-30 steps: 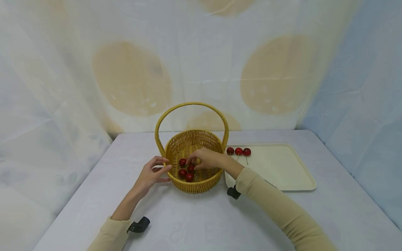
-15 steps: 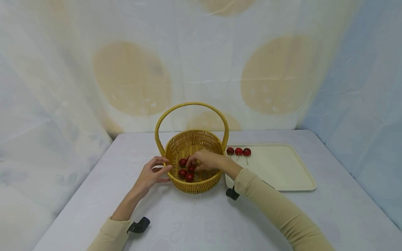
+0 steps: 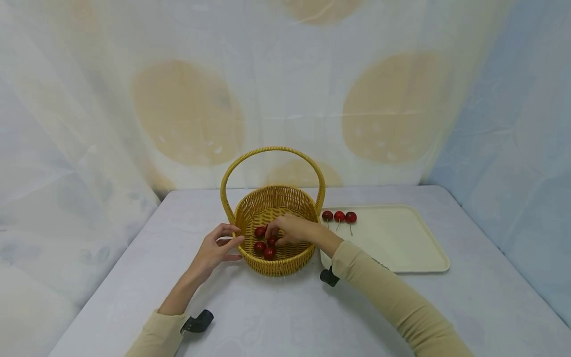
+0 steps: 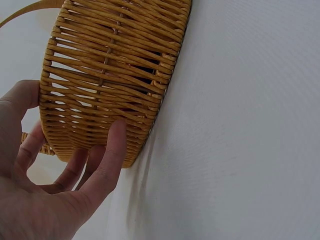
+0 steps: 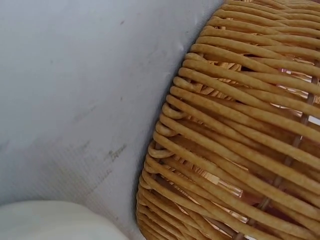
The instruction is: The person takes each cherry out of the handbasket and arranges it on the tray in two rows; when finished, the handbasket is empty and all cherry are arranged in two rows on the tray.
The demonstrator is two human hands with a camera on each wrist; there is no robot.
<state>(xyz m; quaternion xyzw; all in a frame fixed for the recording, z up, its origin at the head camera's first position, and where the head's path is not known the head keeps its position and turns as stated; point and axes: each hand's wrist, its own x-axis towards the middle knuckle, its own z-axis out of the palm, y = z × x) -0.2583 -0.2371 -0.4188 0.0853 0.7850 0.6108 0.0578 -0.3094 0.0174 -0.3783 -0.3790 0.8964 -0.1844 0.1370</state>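
A golden wicker basket (image 3: 274,268) with a tall arched handle stands on the table in the head view. Several red cherries (image 3: 259,247) lie inside it, toward its left front. My left hand (image 3: 213,253) holds the basket's left side; in the left wrist view its thumb reaches over the rim and the fingers lie spread against the outer weave. My right hand (image 3: 295,230) reaches down into the basket, thumb and bent fingers about a dark red cherry (image 3: 272,242), pinching it. The basket wall hides this hand in the right wrist view.
A cream tray (image 3: 403,238) lies on the table right of the basket, under the right forearm. Three cherries with stems (image 3: 339,216) sit in a row at its back left corner. The table (image 3: 276,317) meets a patterned curtain (image 3: 285,99) behind.
My right hand has shifted slightly, its thumb drawn a little closer to the cherry, which has moved a touch toward me. My left hand and the basket have stayed put.
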